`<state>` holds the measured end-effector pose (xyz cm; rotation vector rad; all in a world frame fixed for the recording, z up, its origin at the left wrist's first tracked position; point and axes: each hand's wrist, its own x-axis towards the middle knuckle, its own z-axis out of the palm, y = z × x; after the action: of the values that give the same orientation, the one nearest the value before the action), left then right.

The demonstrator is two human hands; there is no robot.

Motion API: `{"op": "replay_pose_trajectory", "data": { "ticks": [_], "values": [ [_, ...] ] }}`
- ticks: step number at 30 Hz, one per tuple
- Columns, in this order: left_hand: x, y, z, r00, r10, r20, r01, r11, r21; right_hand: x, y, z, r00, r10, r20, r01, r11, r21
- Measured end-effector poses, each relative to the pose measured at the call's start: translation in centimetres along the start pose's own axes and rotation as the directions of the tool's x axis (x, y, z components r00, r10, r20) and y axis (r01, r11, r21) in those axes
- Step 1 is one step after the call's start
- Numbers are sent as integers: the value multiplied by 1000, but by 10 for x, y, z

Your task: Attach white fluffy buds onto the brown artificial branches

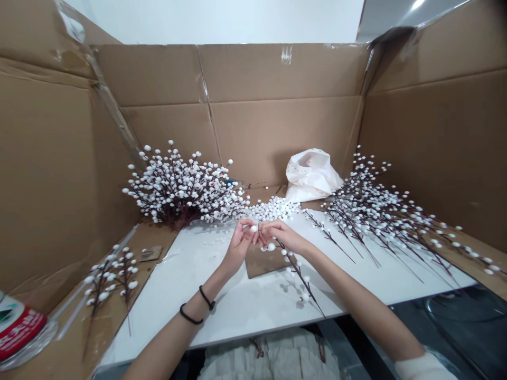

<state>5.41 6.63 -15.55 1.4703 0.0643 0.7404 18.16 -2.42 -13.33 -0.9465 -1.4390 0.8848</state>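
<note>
My left hand [240, 245] pinches a small white foam ball [254, 228] between its fingertips. My right hand [283, 237] grips a thin dark-red twig [300, 275] studded with white balls, and the twig runs down and to the right across the table. The two hands meet at the twig's tip, almost touching. Just beyond them lies a heap of loose white balls [273, 209]. A flat brown cardboard piece [261, 262] sits under my right wrist, on the white tabletop [206, 311].
A dense bunch of white-beaded branches [178, 192] stands at the back left, and more branches [380, 221] spread across the right. A white plastic bag [311, 177] lies at the back. Cardboard walls [277, 74] surround the table. Two sprigs [111, 279] lie on cardboard at the left.
</note>
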Motion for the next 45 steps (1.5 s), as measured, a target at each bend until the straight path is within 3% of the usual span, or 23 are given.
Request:
{"op": "replay_pose_trajectory", "data": {
  "ticks": [15,30,36,38,40,41,43,45],
  "values": [
    [-1,-4,1,996,80,-25,-79,996,48,0,1,2,1000,13,25,-14,999,47],
    [0,-9,-6,996,93,17,-94,990,105,-1,4,1,1000,-13,28,16,995,-96],
    [-5,-5,5,996,5,-89,4,995,95,-6,8,3,994,58,-91,-66,994,-85],
    [-13,-6,10,986,6,-167,4,998,59,-9,4,-1,977,60,-207,-77,994,-73],
    [-29,-9,16,972,-120,-203,129,991,28,-10,-4,-7,935,5,-354,-12,1000,-17],
    [-39,-12,20,963,-227,-146,230,973,4,-11,-10,-9,901,-47,-432,56,998,9],
    [-62,-14,30,896,-431,106,433,901,-2,-11,-23,-11,807,-110,-579,165,985,43],
    [-84,-12,43,859,-463,219,474,880,-1,-10,-36,-7,726,-118,-677,210,976,55]
  ]
}}
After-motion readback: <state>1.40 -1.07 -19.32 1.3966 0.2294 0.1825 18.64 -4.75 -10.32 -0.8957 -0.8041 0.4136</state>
